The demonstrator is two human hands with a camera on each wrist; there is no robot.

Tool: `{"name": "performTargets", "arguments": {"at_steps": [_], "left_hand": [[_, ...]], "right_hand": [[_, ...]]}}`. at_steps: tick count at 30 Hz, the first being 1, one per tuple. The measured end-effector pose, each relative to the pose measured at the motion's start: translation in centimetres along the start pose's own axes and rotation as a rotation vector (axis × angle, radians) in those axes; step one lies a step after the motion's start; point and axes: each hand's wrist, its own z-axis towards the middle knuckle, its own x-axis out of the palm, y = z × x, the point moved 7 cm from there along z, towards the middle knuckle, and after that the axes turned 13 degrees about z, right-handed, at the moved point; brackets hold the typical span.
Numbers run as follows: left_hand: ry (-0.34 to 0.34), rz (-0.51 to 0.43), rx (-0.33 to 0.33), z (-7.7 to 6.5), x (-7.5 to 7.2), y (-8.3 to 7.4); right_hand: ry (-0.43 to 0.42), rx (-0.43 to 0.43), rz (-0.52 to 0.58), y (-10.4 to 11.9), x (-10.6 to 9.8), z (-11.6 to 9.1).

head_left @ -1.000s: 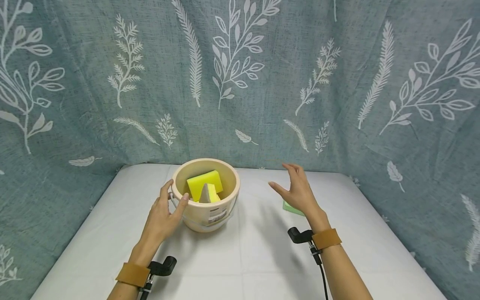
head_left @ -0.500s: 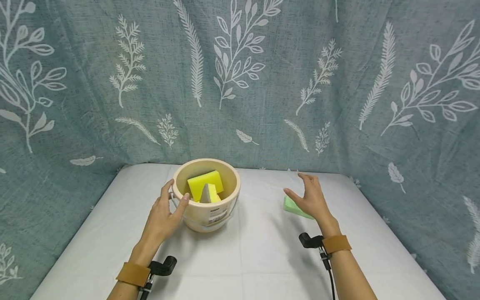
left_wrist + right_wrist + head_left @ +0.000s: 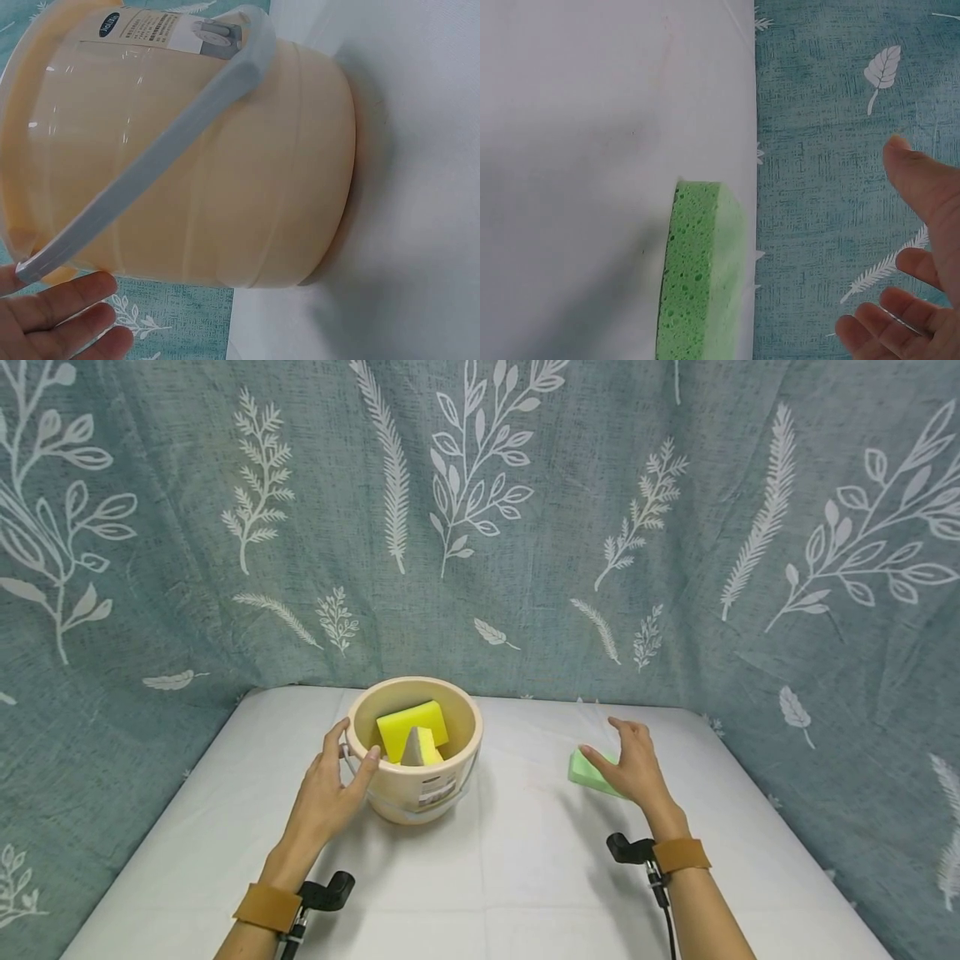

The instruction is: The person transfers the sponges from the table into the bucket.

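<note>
A cream plastic bucket (image 3: 386, 789) stands upright on the white cloth, its grey handle (image 3: 154, 169) hanging down its side. Inside lie a yellow sponge (image 3: 401, 727) and, in front of it, a yellow-and-grey sponge (image 3: 422, 749). My left hand (image 3: 324, 802) touches the bucket's left side at the rim, thumb and forefinger spread apart; in the left wrist view several of its fingers look nearly straight. A green sponge (image 3: 588, 772) rests on the cloth to the right, its pores visible in the right wrist view. Above and beside it, my right hand (image 3: 640, 768) holds nothing, thumb and fingers apart.
The white-covered table (image 3: 517, 877) ends at a blue-green leaf-patterned curtain (image 3: 540, 543) behind and at both sides. Each wrist wears a brown strap (image 3: 267, 907) with a small black camera (image 3: 630, 849) and a cable.
My right hand has moved right and lower towards the green sponge, showing more of it. The left hand and bucket have stayed in place.
</note>
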Motion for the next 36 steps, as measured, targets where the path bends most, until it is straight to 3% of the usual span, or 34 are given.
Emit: {"name": "performTargets", "arguments": {"at_steps": [11, 36], "left_hand": [[0.008, -0.001, 0.001, 0.1, 0.1, 0.1], [-0.018, -0.002, 0.024, 0.2, -0.1, 0.0]], "right_hand": [[0.004, 0.02, 0.001, -1.7, 0.2, -0.2], [0.082, 0.187, -0.044, -6.9, 2.3, -0.8]]}}
